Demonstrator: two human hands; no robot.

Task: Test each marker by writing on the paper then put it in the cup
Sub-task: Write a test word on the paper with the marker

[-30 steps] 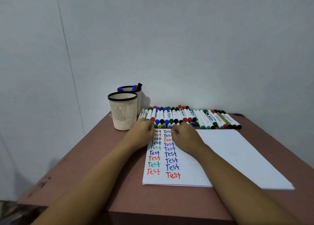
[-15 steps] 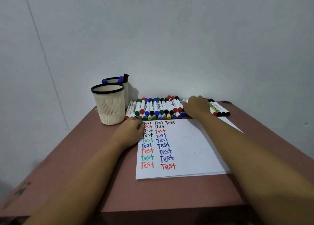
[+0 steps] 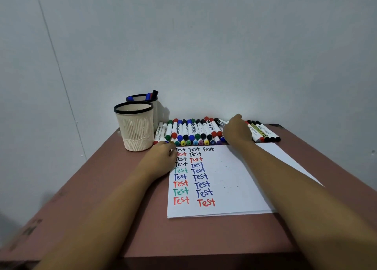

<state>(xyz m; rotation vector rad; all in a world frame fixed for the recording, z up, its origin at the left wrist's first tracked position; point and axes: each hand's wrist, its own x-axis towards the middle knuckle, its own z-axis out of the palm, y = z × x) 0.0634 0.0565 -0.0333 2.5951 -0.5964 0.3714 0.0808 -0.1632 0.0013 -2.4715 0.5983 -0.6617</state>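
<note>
Head view, starting close: the paper (image 3: 234, 180) lies flat on the surface (image 3: 122, 208), with 2 full columns of "Test" and a 3rd column holding only 1 word, so the right half is blank.

The left grip (image 3: 161, 159) rests on the paper's far-left corner, knuckles up. Its fingers are tucked under, so I honestly can't tell if it's holding anything.

Just past the paper's far edge is the row of markers (image 3: 191, 132), lying side by side with their long axes running away from the camera. The right grip (image 3: 237, 131) sits on top of that row, right of the middle. Its fingers are hidden behind the back of the hand, but a black-capped marker (image 3: 221, 122) sticks out to its far-left, skewed across the others, so I'd say it's clenched around that one.

What matters next, I'd guess: the blank paper is straight back toward the camera from that grip, so it's a short pull. Both cups are off to the left past the whole row, the near cup (image 3: 134, 131) and the far cup (image 3: 135, 96) holding a few markers, so the left grip is much nearer them.
</note>
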